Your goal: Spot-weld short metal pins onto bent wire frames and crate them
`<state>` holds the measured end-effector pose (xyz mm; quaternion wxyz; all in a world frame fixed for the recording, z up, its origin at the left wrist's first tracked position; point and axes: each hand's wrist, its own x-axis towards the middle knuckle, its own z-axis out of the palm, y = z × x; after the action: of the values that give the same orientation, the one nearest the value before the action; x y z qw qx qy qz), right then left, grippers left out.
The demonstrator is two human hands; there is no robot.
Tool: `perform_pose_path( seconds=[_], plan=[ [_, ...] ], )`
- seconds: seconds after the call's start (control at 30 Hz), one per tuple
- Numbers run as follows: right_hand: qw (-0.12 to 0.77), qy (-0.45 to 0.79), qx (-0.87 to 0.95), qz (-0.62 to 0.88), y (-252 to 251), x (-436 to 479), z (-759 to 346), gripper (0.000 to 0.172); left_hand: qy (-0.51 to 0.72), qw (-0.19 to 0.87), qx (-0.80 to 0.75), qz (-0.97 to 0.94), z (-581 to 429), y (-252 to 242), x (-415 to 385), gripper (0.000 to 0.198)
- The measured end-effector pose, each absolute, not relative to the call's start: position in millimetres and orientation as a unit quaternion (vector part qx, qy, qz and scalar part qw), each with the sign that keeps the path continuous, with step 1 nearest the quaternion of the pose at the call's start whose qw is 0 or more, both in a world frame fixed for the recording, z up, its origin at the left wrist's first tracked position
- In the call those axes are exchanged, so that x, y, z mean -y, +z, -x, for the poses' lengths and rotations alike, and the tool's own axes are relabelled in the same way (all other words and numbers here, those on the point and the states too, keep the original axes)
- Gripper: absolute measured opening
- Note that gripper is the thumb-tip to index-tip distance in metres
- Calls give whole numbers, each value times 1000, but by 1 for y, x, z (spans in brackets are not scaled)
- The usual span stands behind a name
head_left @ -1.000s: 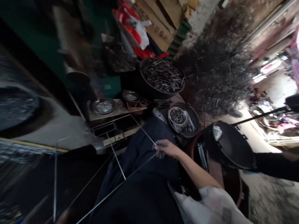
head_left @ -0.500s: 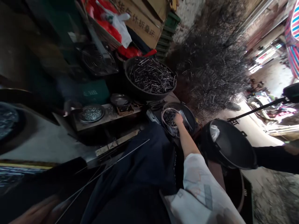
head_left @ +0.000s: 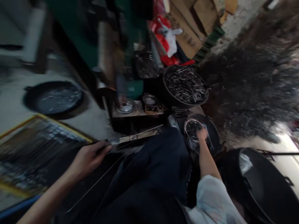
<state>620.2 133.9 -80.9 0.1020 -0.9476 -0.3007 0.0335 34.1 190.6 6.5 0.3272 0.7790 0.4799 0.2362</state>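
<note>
Both grips unclear, the left hand (head_left: pixel 99 154) had risen, curled by the wire (head_left: pixel 151 129); the right hand (head_left: pixel 202 133) kept within the bowl's right edge (head_left: pixel 205 126), pieces (head_left: pixel 191 128) reachable.

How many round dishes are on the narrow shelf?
2: a dish of small metal pieces towards the left end of the narrow shelf, and a second dish to its right. Others may be hidden in shadow.

One head-worn view — forward and down over the lap (head_left: pixel 161 165) — left hand (head_left: pixel 92 157) and right hand (head_left: pixel 202 134) both near.
</note>
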Motion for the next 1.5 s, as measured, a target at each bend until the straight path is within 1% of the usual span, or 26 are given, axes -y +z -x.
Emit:
perform_pose_path(
  seconds=[0.13,0.2,0.27,0.33,0.4,0.43,0.53,0.6,0.67,0.77,0.87,1.03,1.33,1.5],
  plan=[
    [53,47,260,963,-65,-132,-616,44,267,338,-499,-752,-33,0,-197,35],
    [73,29,263,962,-54,-132,-612,44,298,335,-502,-739,-34,-3,-198,34],
    [153,0,304,940,-41,-137,-598,36,332,329,-506,-725,-34,-4,-197,32],
    [280,27,369,886,-29,-150,-566,32,365,323,-504,-713,-35,-4,-195,31],
    [402,136,416,804,-22,-168,-513,33,394,310,-502,-705,-35,-4,-192,29],
    [442,204,434,758,-21,-177,-481,36,406,300,-502,-703,-35,-4,-190,28],
    [508,369,406,664,-27,-203,-378,37,430,264,-504,-701,-31,-5,-183,23],
    [527,462,361,615,-31,-217,-320,40,441,248,-502,-701,-25,-6,-178,21],
    [545,509,321,585,-32,-228,-279,42,447,238,-500,-703,-17,-6,-174,19],
    [588,547,267,532,-22,-236,-244,44,446,220,-503,-707,-5,-5,-168,19],
    [624,555,233,498,-7,-240,-224,39,446,201,-507,-709,6,-5,-164,19],
    [626,565,215,493,8,-241,-202,30,461,196,-505,-703,18,-8,-156,15],
    [629,574,207,482,18,-236,-188,27,493,202,-485,-694,30,-4,-144,10],
    [653,552,206,475,19,-234,-186,26,507,217,-471,-688,26,-2,-145,7]
  ],
)
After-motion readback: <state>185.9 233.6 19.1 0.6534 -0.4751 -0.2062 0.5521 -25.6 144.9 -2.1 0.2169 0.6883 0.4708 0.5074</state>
